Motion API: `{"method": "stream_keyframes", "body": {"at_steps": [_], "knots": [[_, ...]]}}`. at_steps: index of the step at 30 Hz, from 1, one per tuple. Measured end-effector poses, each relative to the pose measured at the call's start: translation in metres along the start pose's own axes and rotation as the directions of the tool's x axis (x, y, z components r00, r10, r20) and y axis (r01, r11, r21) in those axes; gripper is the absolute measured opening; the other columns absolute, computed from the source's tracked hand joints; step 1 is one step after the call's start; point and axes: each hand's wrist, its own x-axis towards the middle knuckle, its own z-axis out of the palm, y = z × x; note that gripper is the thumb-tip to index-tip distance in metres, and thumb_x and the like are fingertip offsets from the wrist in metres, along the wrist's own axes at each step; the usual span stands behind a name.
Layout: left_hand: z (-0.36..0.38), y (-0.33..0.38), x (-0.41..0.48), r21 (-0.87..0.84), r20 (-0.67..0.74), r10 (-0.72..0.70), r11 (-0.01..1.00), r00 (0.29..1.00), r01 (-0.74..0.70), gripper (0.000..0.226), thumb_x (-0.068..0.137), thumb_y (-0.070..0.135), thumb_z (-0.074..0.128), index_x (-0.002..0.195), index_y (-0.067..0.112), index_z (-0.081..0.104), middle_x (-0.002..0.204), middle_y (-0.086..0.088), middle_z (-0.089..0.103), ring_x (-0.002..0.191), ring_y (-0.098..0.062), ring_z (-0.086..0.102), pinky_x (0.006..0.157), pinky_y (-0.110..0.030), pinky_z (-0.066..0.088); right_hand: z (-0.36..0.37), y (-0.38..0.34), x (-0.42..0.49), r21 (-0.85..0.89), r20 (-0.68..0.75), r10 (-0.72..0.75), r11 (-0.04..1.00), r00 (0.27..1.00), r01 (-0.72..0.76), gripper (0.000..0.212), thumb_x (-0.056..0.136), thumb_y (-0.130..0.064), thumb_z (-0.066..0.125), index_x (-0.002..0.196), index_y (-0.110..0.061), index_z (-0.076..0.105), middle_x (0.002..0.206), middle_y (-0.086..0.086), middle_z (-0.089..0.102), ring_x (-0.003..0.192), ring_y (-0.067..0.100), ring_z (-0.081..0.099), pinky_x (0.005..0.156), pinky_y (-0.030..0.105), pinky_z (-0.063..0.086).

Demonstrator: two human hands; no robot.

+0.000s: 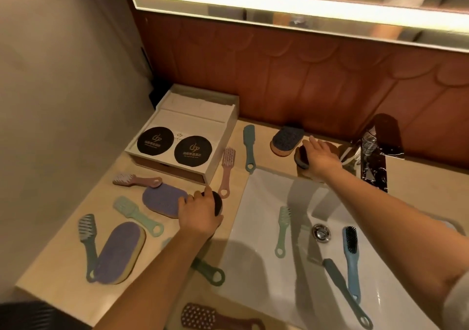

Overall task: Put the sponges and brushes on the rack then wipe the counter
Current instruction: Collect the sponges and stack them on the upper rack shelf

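My right grip (pixel 321 157) is curling round a dark sponge (pixel 300 158) behind the sink (pixel 266 197). My left grip (pixel 200 213) is cupping a dark round pad (pixel 218 202) on the tabletop (pixel 63 253). I judge I'm gathering both for the white rack (pixel 232 126), just beyond the pink brush (pixel 226 172).

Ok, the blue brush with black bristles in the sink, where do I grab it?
Pinch the blue brush mid-handle, from above on the near side. Its bristles face up at the far end, and the dark teal brush lies close by its loop end, so the middle looks freest.
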Motion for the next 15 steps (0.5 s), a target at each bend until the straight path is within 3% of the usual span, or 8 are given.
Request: {"method": "stream_keyframes", "body": {"at_steps": [2, 4, 9, 13, 15], "knots": [[0.001, 0.0, 0.002, -0.01, 0.0, 0.0, 1.0, 1.0, 0.0, 0.069, 0.085, 0.05, 0.054, 0.139, 0.015, 0.029, 0.131, -0.008, 0.052, 0.122, -0.028, 0.047, 0.1, -0.038, 0.032, -0.004, 0.002, 0.007, -0.072, 0.048, 0.003, 0.997, 0.999, 0.001, 0.086, 0.085, -0.015, 0.062, 0.149, -0.021, 0.006, 0.16, -0.001, 0.001, 0.146, 0.026, 0.007, 0.112, 0.046, 0.026], [0.002, -0.001, 0.003, -0.016, 0.0, -0.003, 1.0, 1.0, 0.003, 0.07, 0.085, 0.051, 0.053, 0.14, 0.015, 0.029, 0.132, -0.008, 0.051, 0.123, -0.027, 0.046, 0.1, -0.038, 0.032, -0.005, 0.003, 0.012, -0.136, 0.059, 0.001, 0.991, 0.998, 0.007, 0.085, 0.086, -0.013, 0.06, 0.15, -0.022, 0.004, 0.157, 0.003, 0.014, 0.144, 0.029, 0.014, 0.112, 0.044, 0.025], [0.002, -0.001, 0.003, -0.03, 0.01, -0.002, 1.0, 1.0, 0.003, 0.067, 0.087, 0.049, 0.052, 0.141, 0.015, 0.027, 0.135, -0.01, 0.047, 0.124, -0.028, 0.045, 0.1, -0.037, 0.035, -0.007, 0.009, 0.013, -0.271, -0.03, -0.116, 0.957, 0.993, 0.103, 0.066, 0.086, -0.027, 0.062, 0.142, -0.02, 0.029, 0.138, 0.01, 0.04, 0.131, 0.03, 0.035, 0.107, 0.04, 0.031], [-0.001, 0.001, 0.001, -0.074, 0.0, 0.002, 0.997, 1.0, -0.002, 0.065, 0.09, 0.044, 0.05, 0.144, 0.016, 0.024, 0.136, -0.012, 0.043, 0.124, -0.03, 0.043, 0.1, -0.038, 0.037, -0.015, 0.01, -0.003, -0.231, -0.134, -0.18, 0.962, 0.975, 0.145, 0.069, 0.085, -0.041, 0.061, 0.142, -0.017, 0.03, 0.128, 0.014, 0.043, 0.118, 0.033, 0.043, 0.099, 0.038, 0.036], [-0.006, 0.005, -0.002, -0.123, -0.024, 0.017, 0.992, 1.0, -0.02, 0.064, 0.092, 0.043, 0.047, 0.144, 0.015, 0.023, 0.137, -0.014, 0.043, 0.123, -0.031, 0.043, 0.1, -0.039, 0.038, -0.021, 0.004, -0.016, -0.107, -0.183, -0.201, 0.977, 0.962, 0.184, 0.074, 0.086, -0.041, 0.061, 0.146, -0.015, 0.027, 0.129, 0.016, 0.041, 0.115, 0.034, 0.045, 0.097, 0.039, 0.038]]}}
